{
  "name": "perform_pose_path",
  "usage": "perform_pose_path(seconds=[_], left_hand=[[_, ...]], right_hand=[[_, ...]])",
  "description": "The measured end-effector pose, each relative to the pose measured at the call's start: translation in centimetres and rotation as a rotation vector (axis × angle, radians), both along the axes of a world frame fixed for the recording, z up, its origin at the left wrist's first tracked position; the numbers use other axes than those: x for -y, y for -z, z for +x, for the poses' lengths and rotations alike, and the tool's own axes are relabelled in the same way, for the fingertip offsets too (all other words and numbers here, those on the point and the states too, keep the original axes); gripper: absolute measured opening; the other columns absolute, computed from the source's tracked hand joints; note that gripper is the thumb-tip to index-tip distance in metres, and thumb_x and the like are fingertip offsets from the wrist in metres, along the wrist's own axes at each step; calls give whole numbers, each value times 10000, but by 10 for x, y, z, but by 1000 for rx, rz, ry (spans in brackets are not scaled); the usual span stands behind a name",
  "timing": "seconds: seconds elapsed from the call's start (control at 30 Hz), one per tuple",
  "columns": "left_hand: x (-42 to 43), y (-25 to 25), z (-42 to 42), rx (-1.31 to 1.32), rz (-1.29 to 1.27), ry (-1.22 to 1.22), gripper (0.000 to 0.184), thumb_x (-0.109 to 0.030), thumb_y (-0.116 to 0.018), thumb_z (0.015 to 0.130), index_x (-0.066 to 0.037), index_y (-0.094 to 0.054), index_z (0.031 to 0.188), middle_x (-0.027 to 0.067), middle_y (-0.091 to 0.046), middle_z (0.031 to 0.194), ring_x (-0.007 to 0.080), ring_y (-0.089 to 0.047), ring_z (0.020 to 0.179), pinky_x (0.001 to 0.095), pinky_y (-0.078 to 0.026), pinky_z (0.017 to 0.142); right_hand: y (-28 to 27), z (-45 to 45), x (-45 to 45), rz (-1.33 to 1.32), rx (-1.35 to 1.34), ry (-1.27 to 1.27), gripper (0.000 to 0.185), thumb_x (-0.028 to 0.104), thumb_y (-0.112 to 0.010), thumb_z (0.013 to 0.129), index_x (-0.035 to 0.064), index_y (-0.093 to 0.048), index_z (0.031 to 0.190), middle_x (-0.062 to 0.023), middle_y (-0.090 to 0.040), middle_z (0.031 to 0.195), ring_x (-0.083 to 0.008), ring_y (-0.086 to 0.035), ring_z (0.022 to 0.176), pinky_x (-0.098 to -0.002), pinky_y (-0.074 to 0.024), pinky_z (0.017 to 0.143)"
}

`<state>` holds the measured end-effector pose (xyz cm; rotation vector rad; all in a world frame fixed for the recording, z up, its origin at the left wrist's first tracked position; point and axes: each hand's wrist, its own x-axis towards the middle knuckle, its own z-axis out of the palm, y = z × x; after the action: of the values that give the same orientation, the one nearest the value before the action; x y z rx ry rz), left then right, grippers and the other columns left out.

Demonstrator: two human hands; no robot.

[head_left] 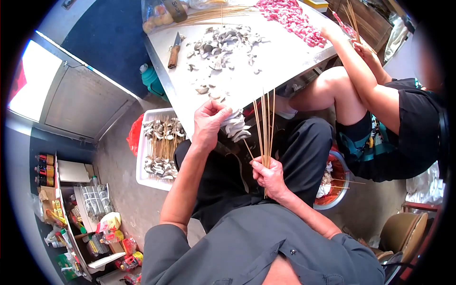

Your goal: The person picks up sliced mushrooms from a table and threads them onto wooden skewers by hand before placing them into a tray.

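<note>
My left hand (pixel 209 124) pinches grey-white mushroom pieces (pixel 235 126) threaded on a skewer, just off the table's near edge. In my right hand (pixel 268 176) are several bare wooden skewers (pixel 264 128) pointing up, along with the lower end of the loaded skewer, which leans left. Loose mushroom pieces (pixel 218 47) lie scattered on the white table (pixel 178 88). Left of my knees, a white tray (pixel 140 164) holds many finished-looking mushroom skewers (pixel 161 147).
A knife (pixel 175 51) rests at the table's left side. Pink meat pieces (pixel 292 21) are at the far right, beside a seated co-worker's hands (pixel 363 50) holding skewers. A teal bottle (pixel 151 80) stands left; a red basin (pixel 335 175) sits right of my knee.
</note>
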<state>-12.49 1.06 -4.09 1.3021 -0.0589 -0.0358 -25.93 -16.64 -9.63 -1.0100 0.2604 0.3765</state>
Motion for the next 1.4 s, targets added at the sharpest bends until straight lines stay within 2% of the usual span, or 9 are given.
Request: perform_pose_path(seconds=[0.23, 0.33, 0.67, 0.73, 0.93, 1.03, 1.3, 1.4], left_hand=[[15, 1, -26, -28, -26, 52, 134, -39, -727, 789, -61, -594, 785, -2, -621, 788, 62, -551, 708, 207, -447, 665], [11, 1, -33, -12, 9, 70, 141, -38, -734, 780, -65, -597, 792, 2, -622, 808, 67, -552, 721, 207, -441, 661], [-3, 13, -43, -29, -48, 95, 115, -30, -725, 795, -37, -610, 803, 12, -627, 803, 73, -572, 732, 219, -473, 693], [-4, 7, -43, -100, -127, 45, 110, -53, -720, 814, -38, -612, 832, 14, -638, 822, 75, -584, 744, 223, -478, 704], [-6, 9, -45, -100, -117, -28, 136, -74, -729, 814, -26, -627, 891, 34, -662, 818, 87, -611, 726, 228, -496, 694], [-9, 7, -51, -233, -155, 17, 142, -84, -735, 810, -32, -614, 864, 48, -666, 811, 99, -624, 712, 234, -509, 672], [-16, 13, -63, -266, -140, 61, 138, -82, -737, 808, -55, -604, 836, 41, -660, 791, 93, -622, 691, 227, -508, 640], [-19, 17, -66, -279, -117, 107, 128, -66, -716, 823, -67, -590, 845, 26, -654, 820, 90, -619, 727, 231, -507, 677]], right_hand=[[-20, 15, -9, -16, 120, 91, 136, 128, -583, 923, 35, -611, 1018, 13, -540, 635, -20, -404, 478, -171, -287, 431], [-13, 12, -15, -27, 148, 86, 115, 102, -566, 931, 38, -596, 1022, -3, -547, 635, -16, -362, 421, -166, -256, 383], [-19, 13, -15, 7, 78, 14, 90, 112, -578, 919, 49, -610, 975, 22, -532, 612, -15, -366, 426, -180, -263, 387], [-23, 16, -13, 32, 69, -11, 93, 111, -579, 918, 47, -611, 978, 22, -532, 612, -15, -367, 427, -179, -263, 388], [-23, 14, -21, -15, 87, -35, 95, 111, -586, 911, 51, -619, 977, 26, -531, 610, -16, -373, 430, -179, -268, 392], [-20, 8, -22, -24, 88, -25, 89, 119, -593, 910, 55, -624, 964, 28, -531, 607, -16, -376, 430, -181, -273, 393], [-17, 3, -23, 15, 14, -67, 56, 106, -609, 898, 57, -614, 924, 8, -534, 602, -15, -363, 413, -179, -256, 374], [-18, 3, -22, 79, -8, -100, 52, 110, -616, 896, 62, -598, 886, 2, -535, 601, -15, -359, 405, -178, -249, 367]])
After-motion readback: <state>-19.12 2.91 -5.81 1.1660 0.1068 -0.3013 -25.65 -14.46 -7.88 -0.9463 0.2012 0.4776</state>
